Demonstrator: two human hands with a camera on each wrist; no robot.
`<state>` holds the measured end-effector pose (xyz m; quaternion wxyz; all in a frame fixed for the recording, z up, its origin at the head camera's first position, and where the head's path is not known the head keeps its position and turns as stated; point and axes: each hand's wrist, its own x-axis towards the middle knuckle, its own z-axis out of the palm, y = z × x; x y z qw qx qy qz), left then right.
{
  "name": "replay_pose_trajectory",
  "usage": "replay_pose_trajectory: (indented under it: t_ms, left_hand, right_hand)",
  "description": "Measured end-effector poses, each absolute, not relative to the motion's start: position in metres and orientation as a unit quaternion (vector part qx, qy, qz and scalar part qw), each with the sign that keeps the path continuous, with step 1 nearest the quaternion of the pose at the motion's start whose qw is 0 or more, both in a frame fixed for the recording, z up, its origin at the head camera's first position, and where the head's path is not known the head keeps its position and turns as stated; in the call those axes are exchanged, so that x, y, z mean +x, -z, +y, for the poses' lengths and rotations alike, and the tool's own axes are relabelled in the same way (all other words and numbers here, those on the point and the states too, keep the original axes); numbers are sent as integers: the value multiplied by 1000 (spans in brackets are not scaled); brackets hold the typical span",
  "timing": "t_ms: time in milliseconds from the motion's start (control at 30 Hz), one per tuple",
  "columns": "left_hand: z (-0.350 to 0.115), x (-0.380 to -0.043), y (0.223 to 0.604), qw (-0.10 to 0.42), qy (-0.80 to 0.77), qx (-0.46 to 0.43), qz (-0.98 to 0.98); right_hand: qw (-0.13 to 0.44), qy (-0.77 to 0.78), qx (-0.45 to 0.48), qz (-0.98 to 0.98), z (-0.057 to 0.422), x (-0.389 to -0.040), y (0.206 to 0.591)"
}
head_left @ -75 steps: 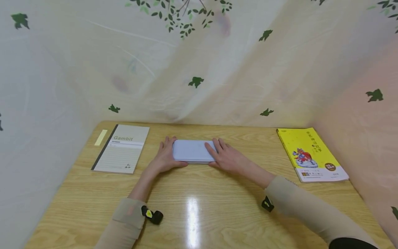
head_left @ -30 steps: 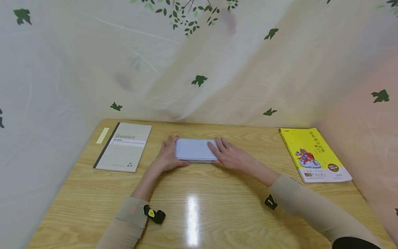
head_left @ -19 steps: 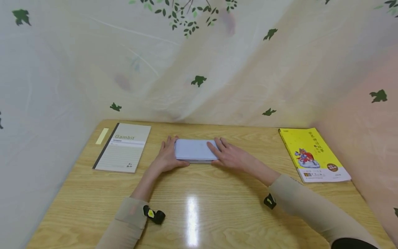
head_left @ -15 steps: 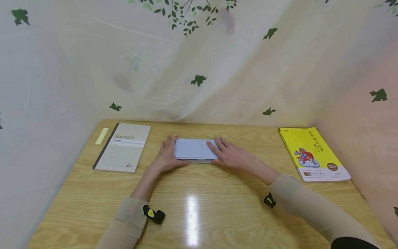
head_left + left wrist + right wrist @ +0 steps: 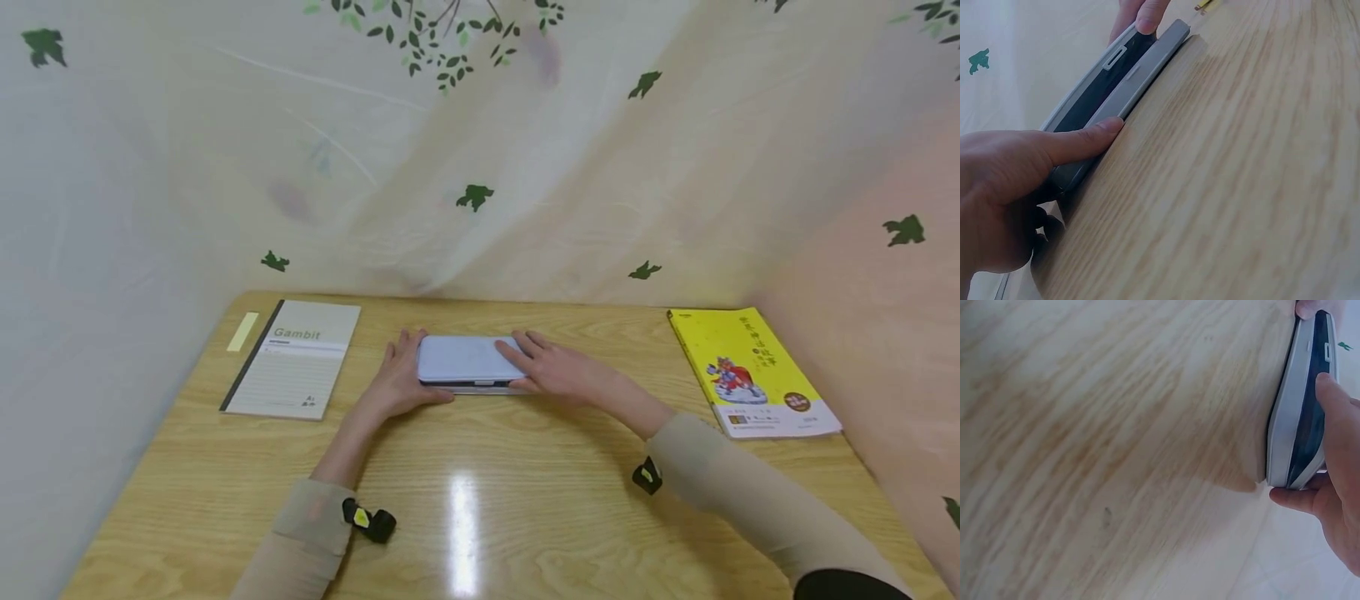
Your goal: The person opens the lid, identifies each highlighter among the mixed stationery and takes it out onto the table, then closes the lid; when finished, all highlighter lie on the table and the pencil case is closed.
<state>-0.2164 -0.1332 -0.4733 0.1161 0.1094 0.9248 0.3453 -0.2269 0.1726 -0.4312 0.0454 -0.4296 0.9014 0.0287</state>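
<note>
One pale blue case (image 5: 471,367) lies on the counter (image 5: 405,475) between two hands, its long side facing the person. Its lid (image 5: 457,354) stands slightly raised along the front, and a dark gap shows between it and the grey base (image 5: 1147,69), which sits flat on the wood. A small pale rectangular latch (image 5: 1115,57) shows on the lid's front rim.

The left hand (image 5: 397,383) grips the left end of the case: the thumb lies along the front wall of the base and the fingers reach round the end toward the far corner, so the case is just to the right of the palm and touching it. The right hand (image 5: 558,372) pinches the case at its right end, thumb at the lid's front edge beside the gap, one finger resting on top of the lid and others at the end; the case lies to the left of this palm.

Beige sleeves (image 5: 720,467) cover both forearms, and a black device with a yellow mark (image 5: 369,521) sits at the left wrist. Farther left, well apart from the case, lies a notebook printed "Gambit" (image 5: 296,358), with a pale yellow strip (image 5: 243,332) just beside it. A yellow book (image 5: 753,375) lies near the counter's right edge. Behind everything hangs a light cloth (image 5: 570,150) with dark green bird and leaf shapes.
</note>
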Motion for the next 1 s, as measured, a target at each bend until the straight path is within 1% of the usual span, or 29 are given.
replay_pose_trajectory:
  t_ms: [200,300,433,567,733,1000]
  left_hand:
    - [-133,-216,472,116,-351,108,923]
    - [-133,-215,470,115,-353,108,922]
    - [-131,-215,470,106,-364,115,918]
    - [-131,-214,474,103,-377,116,913]
    - [-131,-212,473,103,-376,110,914]
    - [-133,-212,470,127,-362,81,920]
  right_hand:
    - [76,-4,-428,901,176,-231,429]
    - [118,25,-408,905,178,-233,427]
    - [153,66,-379,910,180,-236,423]
    - [163,97,-359,914,181,-239,420]
    - [163,149,-350,911,179,-249,418]
    - [182,228,-335,896,176,-266,411]
